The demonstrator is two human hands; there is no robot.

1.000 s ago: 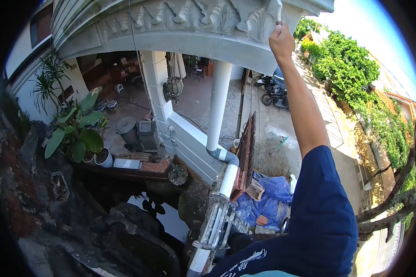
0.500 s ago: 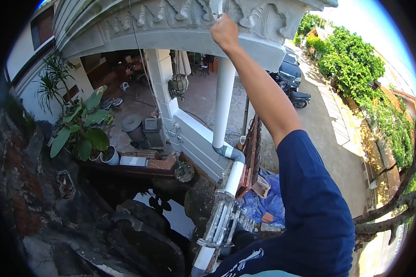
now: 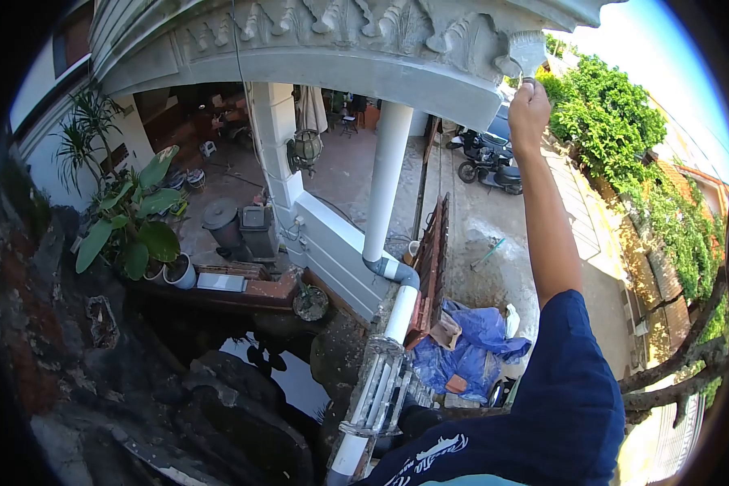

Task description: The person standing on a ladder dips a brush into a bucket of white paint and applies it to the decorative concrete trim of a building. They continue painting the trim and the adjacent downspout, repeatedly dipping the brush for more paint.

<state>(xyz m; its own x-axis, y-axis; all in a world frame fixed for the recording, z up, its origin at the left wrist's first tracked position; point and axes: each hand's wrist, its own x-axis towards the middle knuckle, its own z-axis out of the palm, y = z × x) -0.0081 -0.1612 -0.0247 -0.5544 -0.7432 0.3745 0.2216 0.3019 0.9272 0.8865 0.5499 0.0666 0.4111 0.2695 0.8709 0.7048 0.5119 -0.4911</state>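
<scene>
My right hand (image 3: 530, 109) is raised at the end of an outstretched arm in a dark blue sleeve (image 3: 571, 364). Its fingers are closed, and a small greyish end shows at the top of the fist. I cannot tell what is gripped. The fist is just under the right corner of a grey moulded cornice (image 3: 332, 20), which carries a row of raised leaf-like ornaments. A smooth grey beam face (image 3: 316, 73) runs below those ornaments. My left hand is out of the picture.
A white drainpipe (image 3: 386, 178) bends below the beam and runs down past a blue tarp (image 3: 462, 348). Dark water (image 3: 292, 373) lies among rocks (image 3: 243, 405) at lower left. Motorcycles (image 3: 494, 170) are parked by the lane. Branches (image 3: 680, 373) reach in from the right.
My right hand has moved right along the cornice, from the ornaments near the middle to the right corner, still closed. The view has shifted slightly, showing more of the blue tarp.
</scene>
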